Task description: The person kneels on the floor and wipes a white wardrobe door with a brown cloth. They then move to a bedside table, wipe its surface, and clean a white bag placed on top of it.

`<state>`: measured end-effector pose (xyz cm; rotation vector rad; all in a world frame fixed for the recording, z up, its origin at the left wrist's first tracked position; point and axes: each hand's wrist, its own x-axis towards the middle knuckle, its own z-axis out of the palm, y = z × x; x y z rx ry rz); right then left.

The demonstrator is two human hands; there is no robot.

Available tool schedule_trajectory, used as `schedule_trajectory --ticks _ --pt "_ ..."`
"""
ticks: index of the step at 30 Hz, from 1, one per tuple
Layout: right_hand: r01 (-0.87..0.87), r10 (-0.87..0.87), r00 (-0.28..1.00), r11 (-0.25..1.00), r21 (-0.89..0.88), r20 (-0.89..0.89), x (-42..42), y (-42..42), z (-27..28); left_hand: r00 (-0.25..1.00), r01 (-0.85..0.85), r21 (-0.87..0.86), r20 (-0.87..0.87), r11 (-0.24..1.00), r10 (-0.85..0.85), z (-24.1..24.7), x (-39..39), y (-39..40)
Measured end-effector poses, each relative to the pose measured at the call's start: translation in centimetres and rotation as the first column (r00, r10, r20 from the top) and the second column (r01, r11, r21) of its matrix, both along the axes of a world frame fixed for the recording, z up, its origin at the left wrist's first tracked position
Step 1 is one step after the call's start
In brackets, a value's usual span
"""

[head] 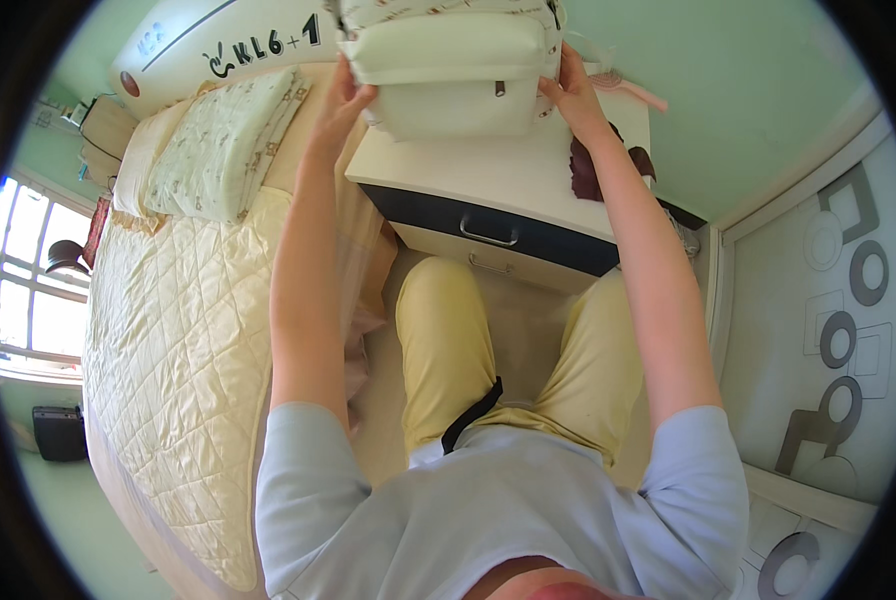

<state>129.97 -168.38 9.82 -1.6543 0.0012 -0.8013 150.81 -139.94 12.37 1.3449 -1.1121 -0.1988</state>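
A white backpack (452, 60) with a zipped front pocket is at the top of the view, over the white top of a drawer cabinet (448, 169). My left hand (343, 105) grips its left side, thumb towards the front. On its right side, my right hand (574, 94) holds it in the same way. Whether the bag's base rests on the cabinet, I cannot tell. A dark maroon cloth (585, 171) lies on the cabinet's right part, partly behind my right forearm. Behind my right hand is a pink hairbrush (632, 91).
A bed with a cream quilted cover (193, 337) and a folded patterned quilt (219, 146) stands at the left. The cabinet's dark drawer (485, 225) has a metal handle and faces my knees. Sliding doors with ring patterns (800, 315) are at the right.
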Motion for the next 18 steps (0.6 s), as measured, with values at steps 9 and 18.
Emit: schedule_trajectory --ticks 9,18 --pt "0.214 -0.396 0.875 0.833 -0.511 -0.279 -4.1 -2.3 -3.5 0.981 -0.189 0.145 -0.021 0.971 0.194 -4.8 0.4 0.0" --pt "0.121 -0.604 0.685 0.645 -0.755 -0.406 -11.1 -0.3 -6.3 0.969 -0.246 0.041 -0.012 0.968 0.247 -6.9 -2.8 -0.2"
